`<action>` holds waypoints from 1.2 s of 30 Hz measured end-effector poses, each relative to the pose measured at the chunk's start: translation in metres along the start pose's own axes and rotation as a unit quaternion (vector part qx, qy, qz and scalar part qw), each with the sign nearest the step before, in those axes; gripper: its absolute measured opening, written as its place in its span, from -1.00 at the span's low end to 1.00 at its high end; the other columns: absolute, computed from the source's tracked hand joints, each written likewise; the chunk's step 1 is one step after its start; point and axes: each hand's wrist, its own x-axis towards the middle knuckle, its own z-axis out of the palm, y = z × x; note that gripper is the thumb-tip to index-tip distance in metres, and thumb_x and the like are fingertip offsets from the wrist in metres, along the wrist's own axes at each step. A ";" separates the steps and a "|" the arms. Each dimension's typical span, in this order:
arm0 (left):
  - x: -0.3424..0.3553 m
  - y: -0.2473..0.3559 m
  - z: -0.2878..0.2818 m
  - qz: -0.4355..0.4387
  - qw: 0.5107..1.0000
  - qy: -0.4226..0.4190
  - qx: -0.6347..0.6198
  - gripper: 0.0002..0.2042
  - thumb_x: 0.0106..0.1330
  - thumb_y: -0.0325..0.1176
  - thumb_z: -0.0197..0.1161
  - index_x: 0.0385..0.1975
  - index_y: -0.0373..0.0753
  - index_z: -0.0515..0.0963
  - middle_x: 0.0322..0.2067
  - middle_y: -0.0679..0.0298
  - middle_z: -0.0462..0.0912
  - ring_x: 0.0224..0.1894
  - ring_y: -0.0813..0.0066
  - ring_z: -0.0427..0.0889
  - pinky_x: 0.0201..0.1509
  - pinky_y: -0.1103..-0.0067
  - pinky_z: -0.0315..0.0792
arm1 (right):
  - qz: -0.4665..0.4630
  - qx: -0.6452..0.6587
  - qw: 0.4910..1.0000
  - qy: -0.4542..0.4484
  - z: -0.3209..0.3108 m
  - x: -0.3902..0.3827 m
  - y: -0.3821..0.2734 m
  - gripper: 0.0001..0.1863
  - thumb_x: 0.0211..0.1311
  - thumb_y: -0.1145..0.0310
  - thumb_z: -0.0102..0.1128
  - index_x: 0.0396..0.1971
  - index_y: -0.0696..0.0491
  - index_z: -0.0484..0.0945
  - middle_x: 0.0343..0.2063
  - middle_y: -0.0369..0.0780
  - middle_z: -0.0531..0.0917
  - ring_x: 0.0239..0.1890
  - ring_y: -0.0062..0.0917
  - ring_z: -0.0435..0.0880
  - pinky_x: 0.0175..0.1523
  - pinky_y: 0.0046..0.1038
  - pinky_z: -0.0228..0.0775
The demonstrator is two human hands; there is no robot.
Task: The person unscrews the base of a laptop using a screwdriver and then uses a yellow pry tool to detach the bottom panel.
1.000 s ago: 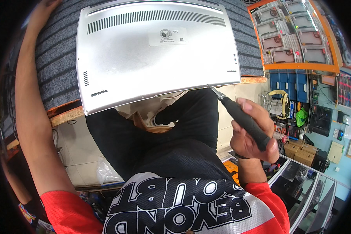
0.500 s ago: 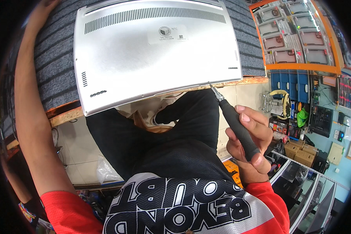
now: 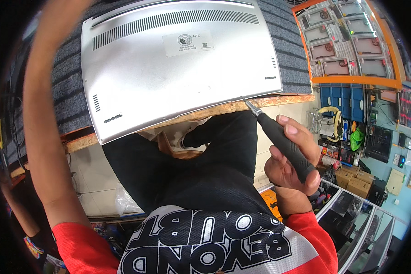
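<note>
right hand (image 3: 285,171) is clamping screwdriver (image 3: 276,134), tip pointing at near edge of silver laptop (image 3: 178,73), lying underside-up on surface (image 3: 71,102) ahead-left of that hand; left hand (image 3: 65,11) is showing blurred, laptop lying rightward; cannot tell its grip

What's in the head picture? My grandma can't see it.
A right hand holds a black screwdriver, its tip at the near edge of a silver laptop lying upside down on a gray mat. The left hand is blurred.
</note>
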 end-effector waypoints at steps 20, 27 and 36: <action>-0.016 0.073 0.066 -0.034 0.917 -0.367 0.151 -0.25 0.28 0.13 0.43 0.37 -0.23 0.47 0.44 -0.37 0.18 0.49 -0.27 0.18 0.50 0.09 0.18 | 0.077 0.208 0.975 -0.011 0.000 -0.022 0.016 -0.43 0.37 0.07 0.36 0.30 -0.11 0.44 0.14 0.09 0.50 0.16 -0.07 0.59 0.15 -0.25 0.63; -0.016 0.069 0.068 -0.026 0.923 -0.361 0.135 -0.24 0.26 0.12 0.45 0.36 -0.21 0.48 0.45 -0.33 0.18 0.50 -0.24 0.18 0.51 0.09 0.18 | 0.001 0.251 0.968 -0.003 0.004 -0.017 0.030 -0.14 0.24 -0.17 0.39 0.21 0.31 0.42 0.18 0.17 0.47 0.21 -0.15 0.58 0.25 -0.35 0.57; -0.013 0.074 0.067 -0.024 0.916 -0.370 0.154 -0.24 0.24 0.12 0.47 0.36 -0.20 0.48 0.45 -0.32 0.18 0.50 -0.25 0.18 0.51 0.07 0.18 | -0.007 0.272 0.962 -0.001 0.004 -0.016 0.032 -0.14 0.23 -0.17 0.39 0.20 0.32 0.44 0.19 0.20 0.47 0.18 -0.17 0.61 0.20 -0.40 0.62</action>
